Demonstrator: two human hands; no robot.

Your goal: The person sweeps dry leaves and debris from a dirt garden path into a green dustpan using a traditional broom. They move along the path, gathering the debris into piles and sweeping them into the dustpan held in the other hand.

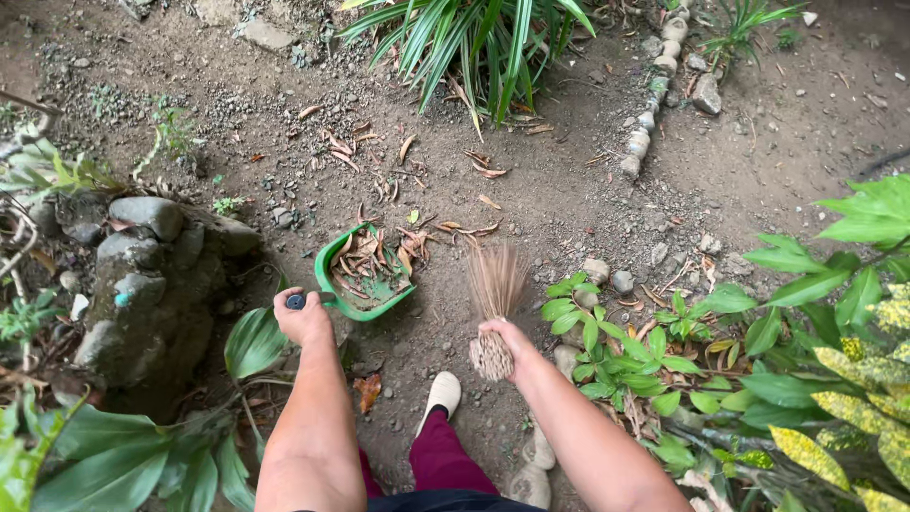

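My left hand (303, 320) grips the handle of a green dustpan (329, 268), which rests on the bare soil and holds several dry brown leaves. To its right, my right hand (507, 339) is closed around the bound end of a short stick broom (495, 284), whose bristles fan out toward the dustpan. More dry leaves (469, 228) lie on the dirt just beyond the broom. My foot in a pale shoe (442, 392) stands between the two arms.
A pile of grey rocks (142, 275) sits at the left. A striped-leaf plant (474, 38) grows at the top. A line of small stones (654, 85) runs at the upper right. Leafy green and yellow shrubs (806, 360) crowd the right side.
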